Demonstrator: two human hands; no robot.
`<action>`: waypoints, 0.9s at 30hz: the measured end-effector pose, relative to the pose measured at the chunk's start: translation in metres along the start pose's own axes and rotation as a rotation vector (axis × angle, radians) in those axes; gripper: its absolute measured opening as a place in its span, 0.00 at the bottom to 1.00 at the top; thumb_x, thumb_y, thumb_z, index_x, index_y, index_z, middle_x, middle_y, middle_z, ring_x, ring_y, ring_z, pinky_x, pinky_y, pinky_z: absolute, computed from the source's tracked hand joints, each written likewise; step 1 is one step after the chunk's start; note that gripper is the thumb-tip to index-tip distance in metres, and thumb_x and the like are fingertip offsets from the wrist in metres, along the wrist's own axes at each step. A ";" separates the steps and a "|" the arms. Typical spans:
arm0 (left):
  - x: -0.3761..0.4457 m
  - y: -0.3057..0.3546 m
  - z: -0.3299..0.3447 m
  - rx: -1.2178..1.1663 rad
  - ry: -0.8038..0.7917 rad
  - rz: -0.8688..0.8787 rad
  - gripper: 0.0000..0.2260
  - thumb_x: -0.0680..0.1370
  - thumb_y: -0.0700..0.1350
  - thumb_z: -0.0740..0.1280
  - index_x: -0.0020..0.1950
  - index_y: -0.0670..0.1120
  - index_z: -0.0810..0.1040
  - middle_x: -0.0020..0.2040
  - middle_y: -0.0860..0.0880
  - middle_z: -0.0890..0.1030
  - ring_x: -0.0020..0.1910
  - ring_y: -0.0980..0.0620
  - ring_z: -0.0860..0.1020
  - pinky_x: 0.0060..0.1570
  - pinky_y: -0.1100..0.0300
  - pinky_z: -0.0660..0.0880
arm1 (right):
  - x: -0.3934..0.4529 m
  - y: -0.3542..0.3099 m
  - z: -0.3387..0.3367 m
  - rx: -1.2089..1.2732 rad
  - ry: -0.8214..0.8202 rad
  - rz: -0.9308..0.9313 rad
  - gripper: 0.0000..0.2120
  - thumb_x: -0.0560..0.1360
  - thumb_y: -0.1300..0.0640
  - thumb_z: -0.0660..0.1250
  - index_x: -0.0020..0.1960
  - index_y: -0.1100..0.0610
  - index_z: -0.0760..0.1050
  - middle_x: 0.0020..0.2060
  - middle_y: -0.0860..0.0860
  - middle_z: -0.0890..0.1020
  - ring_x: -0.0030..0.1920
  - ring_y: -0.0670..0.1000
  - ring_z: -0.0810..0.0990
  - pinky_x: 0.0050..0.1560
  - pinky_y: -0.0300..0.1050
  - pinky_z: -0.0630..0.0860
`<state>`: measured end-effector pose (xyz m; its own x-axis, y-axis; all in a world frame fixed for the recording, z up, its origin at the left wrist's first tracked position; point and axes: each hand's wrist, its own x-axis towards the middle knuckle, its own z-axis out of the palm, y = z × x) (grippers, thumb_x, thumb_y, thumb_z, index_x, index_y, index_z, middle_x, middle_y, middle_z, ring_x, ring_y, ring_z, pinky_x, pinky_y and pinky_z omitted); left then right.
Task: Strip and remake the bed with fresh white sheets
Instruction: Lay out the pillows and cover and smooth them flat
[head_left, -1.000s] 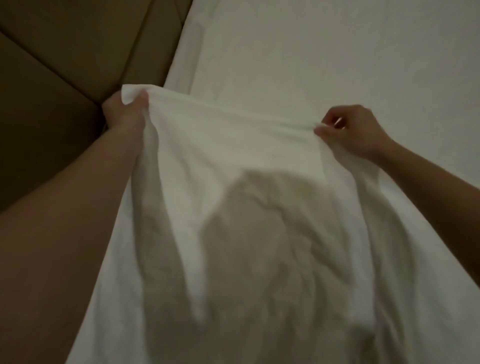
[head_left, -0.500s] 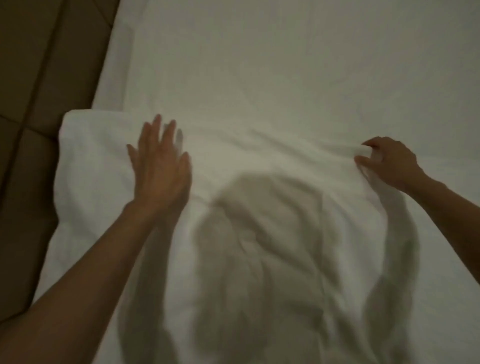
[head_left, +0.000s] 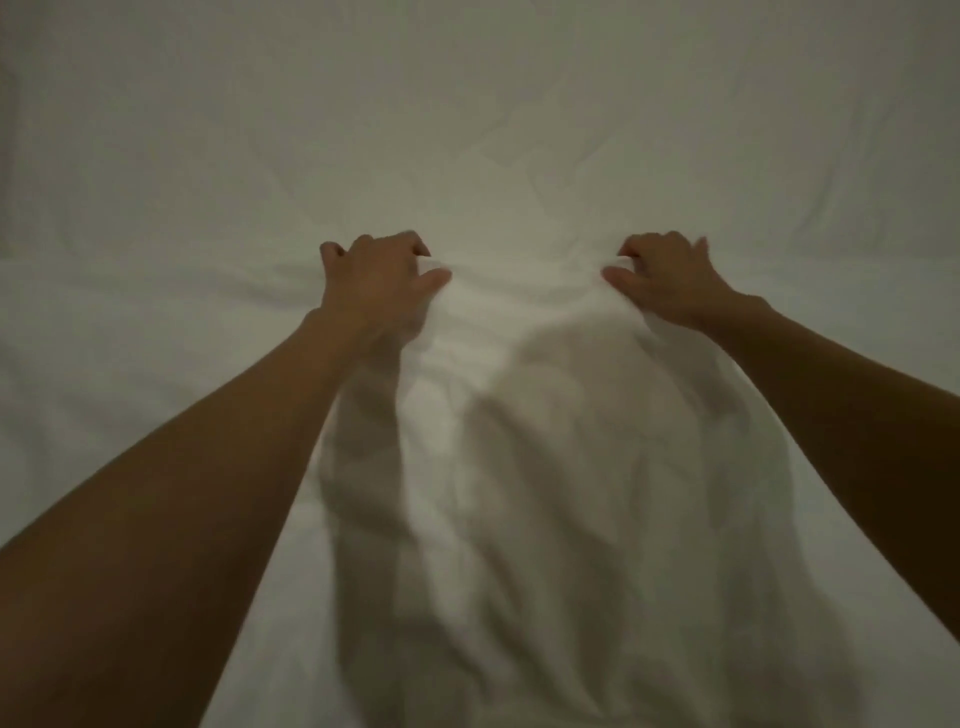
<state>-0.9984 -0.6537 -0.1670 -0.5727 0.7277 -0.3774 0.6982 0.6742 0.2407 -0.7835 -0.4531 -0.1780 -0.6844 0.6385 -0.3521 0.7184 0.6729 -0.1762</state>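
A white top sheet lies bunched and wrinkled on the bed, its far edge running across the middle of the view. My left hand grips that edge with curled fingers and thumb. My right hand pinches the same edge a short way to the right. Between the two hands the cloth rises in a soft fold. Beyond the hands a smooth white bottom sheet covers the mattress. My shadow falls on the cloth between my forearms.
White bedding fills the whole view; no floor or bed edge shows. Faint creases mark the bottom sheet ahead of the hands. The light is dim.
My left hand went from lying flat on the sheet to gripping its edge. Both hands now sit closer together, farther in over the bed. The brown floor at the left has left the view.
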 end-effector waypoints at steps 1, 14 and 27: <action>0.001 0.002 0.001 -0.021 -0.021 -0.003 0.18 0.79 0.59 0.61 0.63 0.52 0.76 0.59 0.47 0.79 0.63 0.45 0.73 0.62 0.51 0.57 | 0.001 0.001 0.002 0.049 0.009 -0.054 0.17 0.80 0.45 0.60 0.57 0.59 0.75 0.55 0.57 0.79 0.59 0.60 0.74 0.66 0.59 0.59; 0.020 -0.022 0.008 0.052 0.227 0.072 0.14 0.82 0.54 0.57 0.54 0.46 0.76 0.44 0.45 0.77 0.54 0.41 0.74 0.56 0.46 0.59 | 0.026 0.033 0.008 0.039 0.330 -0.267 0.17 0.80 0.47 0.56 0.45 0.58 0.74 0.37 0.57 0.78 0.40 0.59 0.75 0.52 0.49 0.56; -0.118 0.046 0.110 0.089 0.154 0.186 0.28 0.80 0.58 0.50 0.79 0.51 0.54 0.79 0.47 0.52 0.78 0.45 0.49 0.67 0.30 0.45 | -0.105 -0.011 0.081 0.177 0.301 -0.274 0.29 0.79 0.43 0.54 0.77 0.51 0.58 0.77 0.54 0.57 0.77 0.55 0.51 0.71 0.67 0.45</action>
<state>-0.8517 -0.7225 -0.2096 -0.4849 0.8532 -0.1920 0.8286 0.5185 0.2113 -0.7095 -0.5581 -0.2135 -0.8394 0.5434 0.0088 0.4976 0.7750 -0.3897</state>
